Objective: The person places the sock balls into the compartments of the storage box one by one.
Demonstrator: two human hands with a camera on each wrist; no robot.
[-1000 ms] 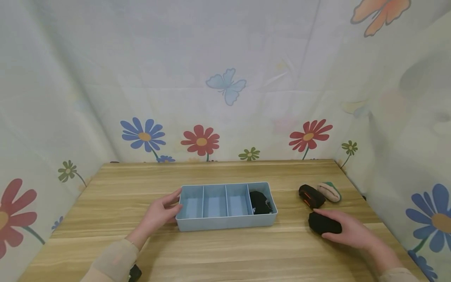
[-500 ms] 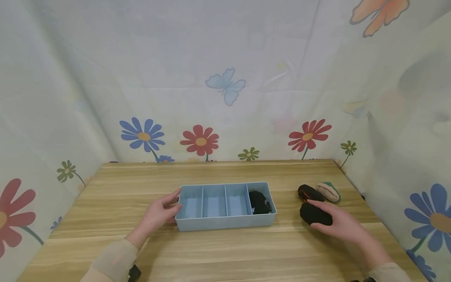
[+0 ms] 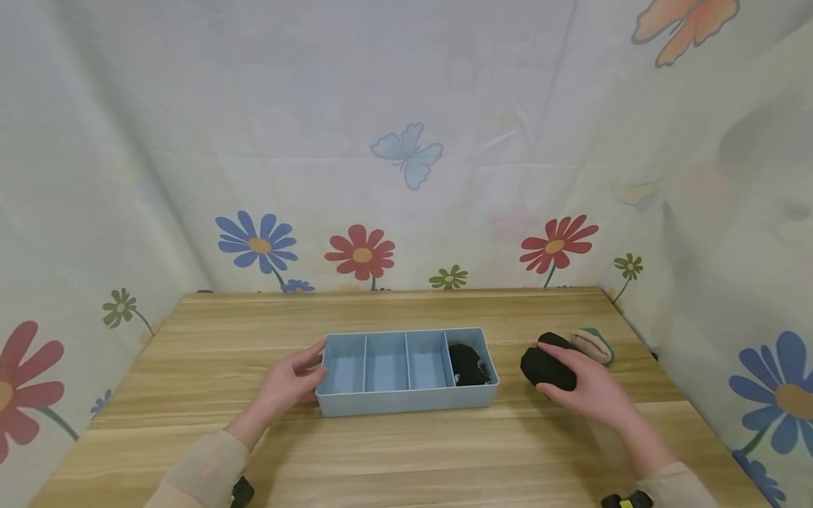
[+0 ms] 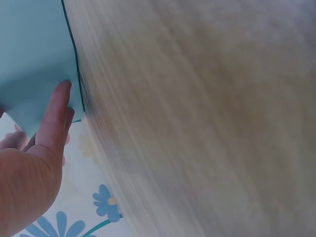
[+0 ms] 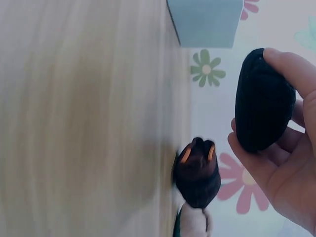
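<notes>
A rolled black sock bundle (image 3: 547, 368) is gripped by my right hand (image 3: 593, 391), raised above the table between thumb and fingers. Below it, in the right wrist view, sits a dark sock bundle with orange stripes (image 5: 197, 175); in the head view my hand and the held socks partly cover it. Beside that lies a beige and green sock bundle (image 3: 592, 346). My left hand (image 3: 286, 386) touches the left end of a light blue divided box (image 3: 406, 403), its fingers fairly straight. Black socks with pale marks (image 3: 468, 365) fill the box's rightmost compartment.
The wooden table (image 3: 394, 462) carries everything. Flower-print curtain (image 3: 406, 212) closes in the back and both sides. The box's other compartments hold nothing visible. A black wrist device (image 3: 625, 499) shows at the right cuff.
My right hand has moved left and slightly away from me with the black socks, passing in front of the orange-striped bundle. The left hand and the box stay in place.
</notes>
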